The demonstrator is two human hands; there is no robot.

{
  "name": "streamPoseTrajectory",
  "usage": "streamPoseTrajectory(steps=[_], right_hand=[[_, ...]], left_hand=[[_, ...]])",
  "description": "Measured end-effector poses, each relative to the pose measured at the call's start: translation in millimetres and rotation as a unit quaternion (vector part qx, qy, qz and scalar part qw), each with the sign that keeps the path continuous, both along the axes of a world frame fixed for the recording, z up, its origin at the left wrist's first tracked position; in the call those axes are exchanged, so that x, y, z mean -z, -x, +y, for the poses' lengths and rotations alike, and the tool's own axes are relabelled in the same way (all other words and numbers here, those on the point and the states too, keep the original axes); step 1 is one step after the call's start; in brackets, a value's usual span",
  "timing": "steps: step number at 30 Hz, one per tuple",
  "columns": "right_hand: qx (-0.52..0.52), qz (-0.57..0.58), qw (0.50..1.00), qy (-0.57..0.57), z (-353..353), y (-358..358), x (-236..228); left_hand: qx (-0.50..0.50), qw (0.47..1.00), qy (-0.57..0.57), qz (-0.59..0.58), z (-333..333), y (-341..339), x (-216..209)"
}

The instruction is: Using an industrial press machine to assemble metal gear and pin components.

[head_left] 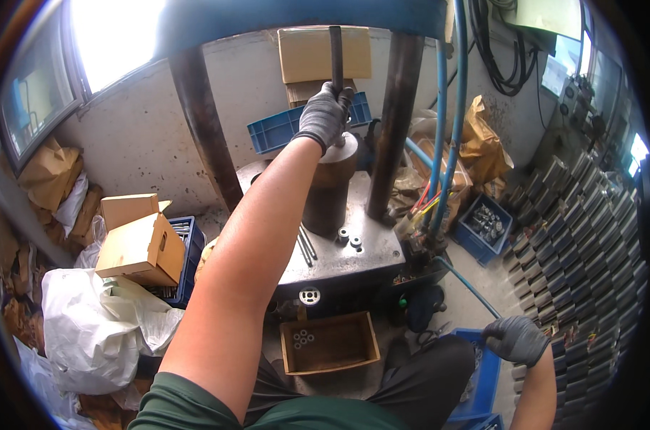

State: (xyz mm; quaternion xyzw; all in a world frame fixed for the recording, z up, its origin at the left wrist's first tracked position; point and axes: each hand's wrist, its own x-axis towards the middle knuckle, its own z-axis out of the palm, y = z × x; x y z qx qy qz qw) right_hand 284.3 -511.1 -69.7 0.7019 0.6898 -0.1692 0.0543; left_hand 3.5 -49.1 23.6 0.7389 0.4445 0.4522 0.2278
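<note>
In a striped grey glove, my left hand (323,118) is closed round an upright dark metal rod (336,54). Below it stands a thick metal cylinder (330,193) on the press table (375,247); the rod's lower end is partly hidden by the hand. My right hand (514,340), also gloved in grey, is closed at the end of a blue lever (469,288), low on the right. Thin metal rods (307,246) lie on the table beside my left forearm. Small metal rings (355,243) sit to the right of the cylinder.
Two dark columns (400,107) flank the cylinder under a blue crossbeam (303,18). In front is a wooden box (332,371) with several rings. A blue crate (477,247) of metal parts, stacked metal bars (583,244) and hoses stand right. An open cardboard box (133,247) and white sack (88,322) lie left.
</note>
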Motion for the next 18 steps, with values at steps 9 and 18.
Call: streamPoseTrajectory(steps=[9, 18], right_hand=[[0.023, 0.042, 0.997, -0.053, 0, 3, -4], [0.049, 0.073, 0.993, -0.083, 0, 2, -2]], left_hand=[[-0.002, 1.000, -0.025, -0.003, 13, 0, 5], [0.002, 1.000, -0.025, -0.010, 10, 0, 4]])
